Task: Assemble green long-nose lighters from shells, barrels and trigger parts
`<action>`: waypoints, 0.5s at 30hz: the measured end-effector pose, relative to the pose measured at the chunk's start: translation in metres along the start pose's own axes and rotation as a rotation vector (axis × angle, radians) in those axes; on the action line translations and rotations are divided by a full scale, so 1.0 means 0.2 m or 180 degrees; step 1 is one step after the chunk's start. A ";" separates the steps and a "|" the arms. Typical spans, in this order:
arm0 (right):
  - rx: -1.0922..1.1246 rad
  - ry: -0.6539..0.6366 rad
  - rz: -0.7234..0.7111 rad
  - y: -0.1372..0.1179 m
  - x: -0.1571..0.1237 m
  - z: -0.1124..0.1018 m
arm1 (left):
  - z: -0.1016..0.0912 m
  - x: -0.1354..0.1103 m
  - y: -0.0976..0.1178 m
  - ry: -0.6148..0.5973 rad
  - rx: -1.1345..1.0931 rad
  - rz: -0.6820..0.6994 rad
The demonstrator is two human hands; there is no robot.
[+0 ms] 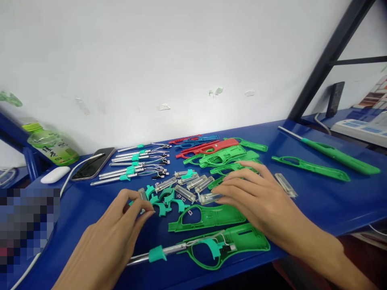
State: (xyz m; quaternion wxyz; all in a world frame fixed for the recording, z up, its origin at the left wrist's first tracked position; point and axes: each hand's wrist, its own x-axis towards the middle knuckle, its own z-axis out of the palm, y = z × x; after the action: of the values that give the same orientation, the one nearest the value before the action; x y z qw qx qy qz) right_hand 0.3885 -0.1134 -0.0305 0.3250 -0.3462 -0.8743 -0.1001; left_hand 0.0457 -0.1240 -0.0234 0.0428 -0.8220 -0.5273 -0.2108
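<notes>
My left hand is closed in a pinch on a small clear plastic tube, beside a cluster of teal trigger pieces. My right hand lies with fingers stretched out over the blue table, its fingertips touching another clear tube in a group of clear tubes. Just in front lie a green handle shell and a part-assembled green lighter body with a metal rod and teal collar.
Metal rods with teal collars and wires lie at the back left. Red, blue and green shells are piled behind. Long green lighters rest at right. A phone, white earbud case and a green bottle sit at left.
</notes>
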 end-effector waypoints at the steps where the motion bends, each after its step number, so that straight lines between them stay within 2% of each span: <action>1: 0.0035 0.0019 0.0011 -0.01 0.00 0.01 | -0.01 0.00 0.00 0.0060 -0.0088 0.0039; 4: 0.0082 0.0095 -0.0010 -0.04 0.00 0.02 | -0.03 -0.01 0.02 0.0246 -0.0414 -0.0006; 6: 0.0167 0.0094 -0.0031 -0.05 0.00 0.03 | -0.03 -0.03 0.05 0.0325 -0.0592 -0.0245; 9: 0.0373 0.0030 0.0039 -0.08 0.00 0.03 | -0.02 -0.05 0.12 0.0351 -0.0876 -0.0656; 15: 0.0575 0.0030 0.0134 -0.11 0.02 0.03 | 0.01 -0.03 0.29 0.0521 -0.1256 -0.1013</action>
State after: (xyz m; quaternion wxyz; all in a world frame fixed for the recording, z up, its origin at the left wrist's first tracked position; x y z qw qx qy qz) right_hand 0.3679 -0.1254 -0.0309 0.3612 -0.3333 -0.8707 -0.0156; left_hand 0.0952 -0.1548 -0.0183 -0.1095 -0.7014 -0.5933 -0.3794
